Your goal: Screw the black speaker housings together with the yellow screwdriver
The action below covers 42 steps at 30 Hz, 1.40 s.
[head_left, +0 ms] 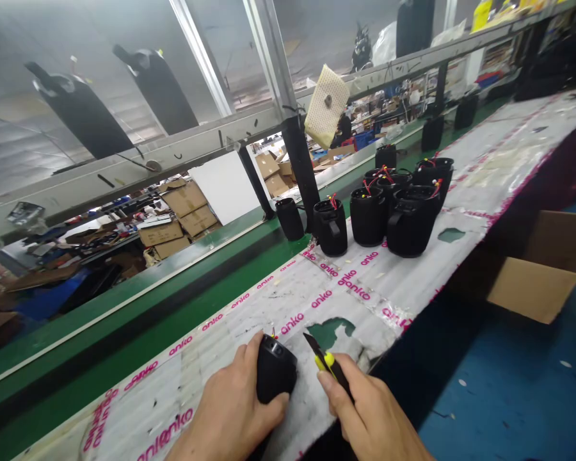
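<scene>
My left hand (237, 400) is closed around a black fabric-covered cylindrical housing (276, 371), which leans to one side low over the covered bench. Small coloured wire ends show at the housing's upper rim. In my right hand (369, 406) is a black and yellow utility knife (333, 365), its dark blade out and pointing up and to the left. A short gap separates the blade from the housing. Farther along the bench stand several similar black housings (367, 218) with red wires sticking out of their open tops.
White sheeting printed in pink (269, 307) covers the bench; it is torn in places. Left of it runs a green conveyor belt (182, 307). An open cardboard box (532, 288) sits right of the bench. A metal shelf rail (196, 144) crosses above.
</scene>
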Motion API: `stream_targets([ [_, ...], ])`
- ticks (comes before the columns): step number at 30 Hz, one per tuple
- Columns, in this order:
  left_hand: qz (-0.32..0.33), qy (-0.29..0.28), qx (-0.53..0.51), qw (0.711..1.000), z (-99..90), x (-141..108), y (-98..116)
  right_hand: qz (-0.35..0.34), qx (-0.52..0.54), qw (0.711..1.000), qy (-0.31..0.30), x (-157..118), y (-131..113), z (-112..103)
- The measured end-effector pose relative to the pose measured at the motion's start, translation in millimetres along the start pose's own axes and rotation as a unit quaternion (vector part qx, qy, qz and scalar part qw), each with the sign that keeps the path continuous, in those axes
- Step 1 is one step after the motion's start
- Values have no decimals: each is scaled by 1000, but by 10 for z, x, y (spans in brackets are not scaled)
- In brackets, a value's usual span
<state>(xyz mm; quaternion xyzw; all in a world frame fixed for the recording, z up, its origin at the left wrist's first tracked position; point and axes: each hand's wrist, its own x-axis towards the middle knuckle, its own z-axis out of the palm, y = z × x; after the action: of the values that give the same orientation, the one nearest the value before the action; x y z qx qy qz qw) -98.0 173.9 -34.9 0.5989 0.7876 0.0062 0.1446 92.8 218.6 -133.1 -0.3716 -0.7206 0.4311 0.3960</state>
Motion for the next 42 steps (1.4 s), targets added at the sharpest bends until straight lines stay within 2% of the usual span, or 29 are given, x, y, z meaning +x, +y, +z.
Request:
stream_targets([
  [5,10,-84,-84,993,-130,-25,-150,52,-17,998,-45,-23,55,63],
  [10,14,-80,-188,979,-117,35,-327,-9,-125,990,-57,-45,124,82],
  [16,20,-63,-181,981,-79,39,-269,-83,-215,969,-92,6,142,166],
  [23,15,-52,-162,985,-83,26,-227,-153,-250,955,-41,32,146,187],
  [29,23,-51,-152,987,-104,-7,-181,-166,-280,945,-23,8,130,215],
  [42,-37,-66,-119,990,-31,43,-213,-150,-331,931,-20,-13,185,299],
])
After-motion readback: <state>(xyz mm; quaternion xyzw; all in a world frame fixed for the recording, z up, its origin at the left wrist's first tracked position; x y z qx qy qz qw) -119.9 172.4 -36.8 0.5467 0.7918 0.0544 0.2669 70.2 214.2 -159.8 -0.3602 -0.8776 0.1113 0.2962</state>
